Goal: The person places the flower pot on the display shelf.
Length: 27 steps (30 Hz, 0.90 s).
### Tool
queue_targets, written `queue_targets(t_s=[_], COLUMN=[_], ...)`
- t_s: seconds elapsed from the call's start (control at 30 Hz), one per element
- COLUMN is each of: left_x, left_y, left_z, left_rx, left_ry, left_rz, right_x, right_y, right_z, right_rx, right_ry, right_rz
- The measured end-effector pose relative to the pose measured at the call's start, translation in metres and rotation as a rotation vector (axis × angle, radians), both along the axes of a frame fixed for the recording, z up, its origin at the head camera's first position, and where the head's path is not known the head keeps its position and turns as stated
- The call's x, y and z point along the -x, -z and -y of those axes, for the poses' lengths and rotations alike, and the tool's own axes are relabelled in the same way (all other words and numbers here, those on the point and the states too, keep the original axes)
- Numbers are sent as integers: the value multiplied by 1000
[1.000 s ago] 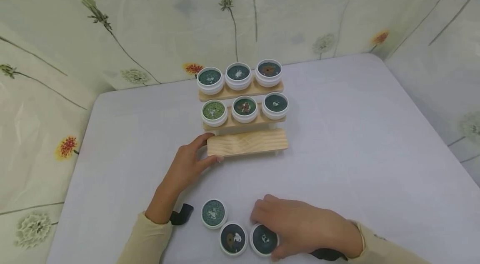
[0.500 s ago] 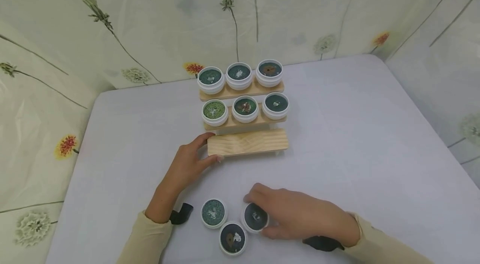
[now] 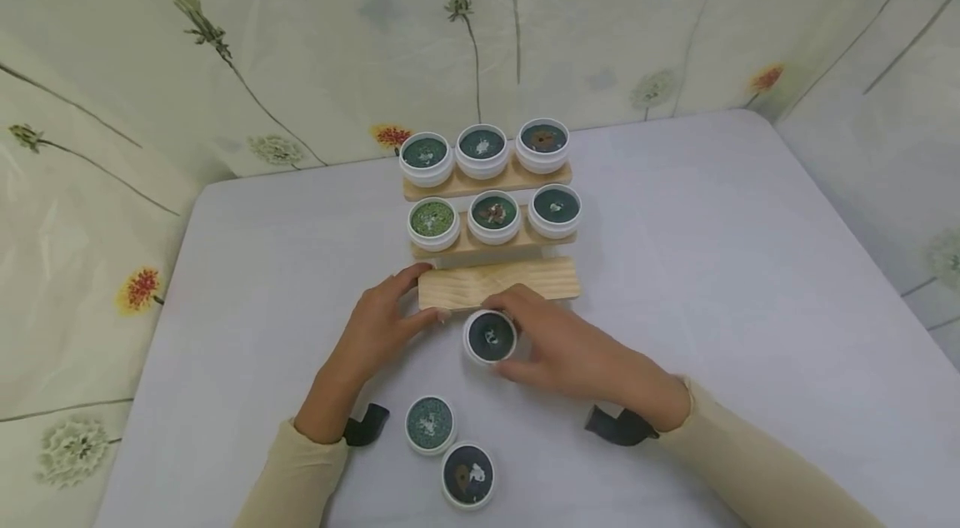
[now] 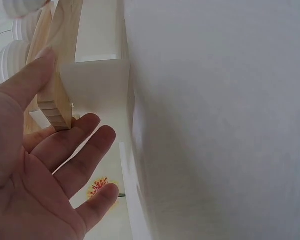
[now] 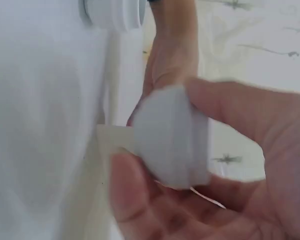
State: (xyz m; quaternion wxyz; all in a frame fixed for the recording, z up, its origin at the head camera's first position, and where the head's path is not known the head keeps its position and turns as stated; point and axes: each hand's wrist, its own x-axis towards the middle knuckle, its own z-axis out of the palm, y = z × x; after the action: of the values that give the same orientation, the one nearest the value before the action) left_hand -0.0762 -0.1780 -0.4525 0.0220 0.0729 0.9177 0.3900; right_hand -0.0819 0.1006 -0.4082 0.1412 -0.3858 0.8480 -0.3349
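Note:
My left hand [image 3: 375, 335] grips the left end of the lowest wooden board [image 3: 459, 286] of a tiered stand. The left wrist view shows the thumb on the board's face and fingers behind it; other fingers stay straight. In my right hand [image 3: 573, 353] is a small round white bowl [image 3: 491, 337] with a dark green filling, pinched between thumb and fingers. It hangs just in front of the lowest board. The right wrist view shows the bowl's rounded white side [image 5: 165, 137], slightly blurred.
Several similar filled white bowls stand on the stand's middle tier [image 3: 468, 247] and top tier [image 3: 510, 179]. Two more, one with a teal filling [image 3: 431, 423] and one dark with brown and white [image 3: 468, 475], sit on the white-covered table [image 3: 712, 278]. A flower-printed curtain [image 3: 337, 53] hangs behind.
My right hand has lifted the dark green bowl from beside the two on the table and carried it forward to the lowest board. The left hand has kept its place.

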Motion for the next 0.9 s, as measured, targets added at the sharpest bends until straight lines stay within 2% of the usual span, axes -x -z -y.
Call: queue_targets(t_s=[0.2, 0.33, 0.63, 0.9], left_x=[0, 0, 2, 3], left_y=[0, -1, 0, 2], left_z=[1, 1, 2, 4], left_rx=[11, 29, 25, 36], left_ry=[-2, 7, 15, 20], left_rz=[0, -25, -37, -36], right_x=[11, 17, 23, 22], right_y=[2, 5, 13, 16], right_z=[16, 26, 43, 49], right_rx=[115, 153, 161, 165], right_ry=[117, 169, 239, 291], right_rz=[-28, -62, -134, -154])
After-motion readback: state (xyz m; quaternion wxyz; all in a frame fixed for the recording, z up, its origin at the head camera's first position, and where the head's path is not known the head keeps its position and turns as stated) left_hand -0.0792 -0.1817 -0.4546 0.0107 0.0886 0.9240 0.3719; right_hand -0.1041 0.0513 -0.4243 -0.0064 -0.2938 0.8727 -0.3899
